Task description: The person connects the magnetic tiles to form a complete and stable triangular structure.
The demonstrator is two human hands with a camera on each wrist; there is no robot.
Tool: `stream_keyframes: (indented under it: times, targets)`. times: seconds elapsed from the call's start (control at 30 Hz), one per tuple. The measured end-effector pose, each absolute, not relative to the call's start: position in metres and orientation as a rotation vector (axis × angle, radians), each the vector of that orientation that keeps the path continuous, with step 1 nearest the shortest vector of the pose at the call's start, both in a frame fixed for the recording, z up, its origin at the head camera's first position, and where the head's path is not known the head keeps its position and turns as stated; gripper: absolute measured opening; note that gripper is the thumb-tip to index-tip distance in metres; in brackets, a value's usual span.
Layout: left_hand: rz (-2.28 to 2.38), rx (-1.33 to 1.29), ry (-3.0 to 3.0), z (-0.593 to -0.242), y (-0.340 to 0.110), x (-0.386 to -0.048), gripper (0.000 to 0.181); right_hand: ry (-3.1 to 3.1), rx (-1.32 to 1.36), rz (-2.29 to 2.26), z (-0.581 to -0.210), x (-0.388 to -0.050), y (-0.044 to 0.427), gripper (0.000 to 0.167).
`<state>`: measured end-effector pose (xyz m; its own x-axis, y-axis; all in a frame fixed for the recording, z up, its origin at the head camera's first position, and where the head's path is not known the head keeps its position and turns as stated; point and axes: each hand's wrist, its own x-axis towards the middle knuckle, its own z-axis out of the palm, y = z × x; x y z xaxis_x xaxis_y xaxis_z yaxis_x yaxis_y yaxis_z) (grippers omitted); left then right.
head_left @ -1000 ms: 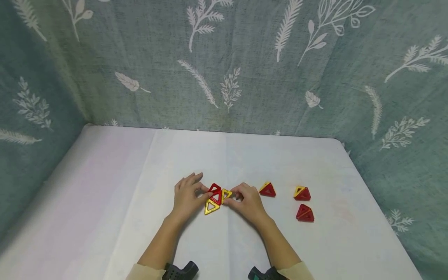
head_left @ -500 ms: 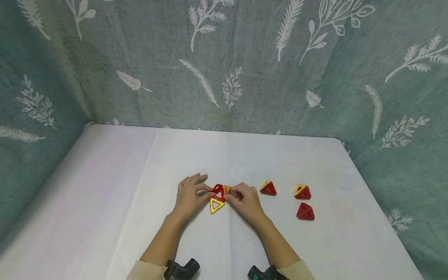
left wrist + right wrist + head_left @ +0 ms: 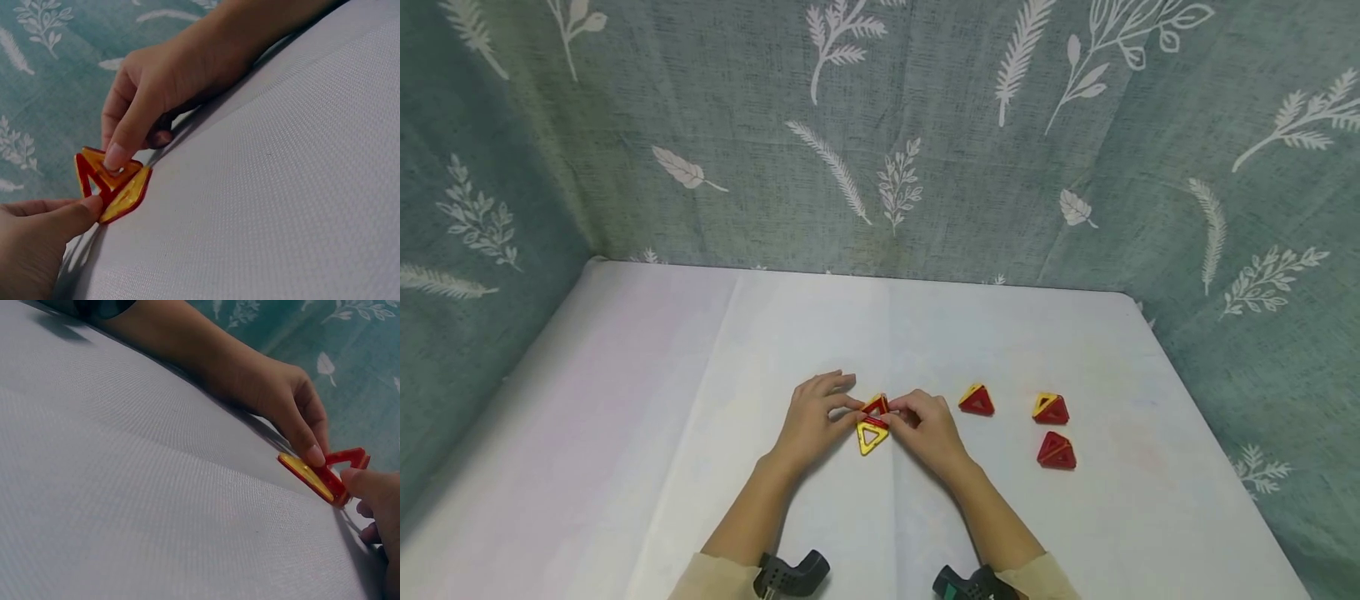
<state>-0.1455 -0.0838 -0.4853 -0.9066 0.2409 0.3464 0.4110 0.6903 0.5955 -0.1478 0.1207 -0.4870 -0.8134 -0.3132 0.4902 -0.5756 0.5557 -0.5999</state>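
Triangular magnetic tiles are joined between my two hands, low at the table. In the head view a yellow tile (image 3: 867,448) points toward me, with red tiles (image 3: 883,405) raised behind it. My left hand (image 3: 808,423) pinches the group's left side between thumb and finger. From the right, my right hand (image 3: 928,427) pinches the other side. In the left wrist view a red-edged tile (image 3: 81,174) stands tilted above the yellow tile (image 3: 128,198). The right wrist view shows a raised red tile (image 3: 345,454) between the thumbs. Fingertips hide part of the edges.
Three small red-and-yellow pyramids sit to the right: one pyramid (image 3: 977,402) near my right hand, another pyramid (image 3: 1051,410) farther right, and a mostly red pyramid (image 3: 1057,452) in front of it. A white table (image 3: 737,333) meets a green leaf-patterned cloth (image 3: 737,225).
The tiles lay spread out in a flatter row. They have folded up and drawn together, and the right-hand yellow tile has swung behind the red ones. My left hand has shifted right.
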Motion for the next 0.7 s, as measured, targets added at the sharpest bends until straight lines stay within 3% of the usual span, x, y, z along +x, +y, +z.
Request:
stream_keyframes:
  times: [0.37,0.7]
  targets:
    - [-1.037,-0.592,-2.608,-0.486,-0.0846,-0.1451,0.018,-2.443,0.756,1.088,-0.487,-0.1467,0.1201,0.013]
    - [-1.051,-0.649,-2.696,-0.4871,-0.0878,-0.1467,0.042,-2.46,0.76,1.077,-0.4858,-0.1456,0.1207,0.016]
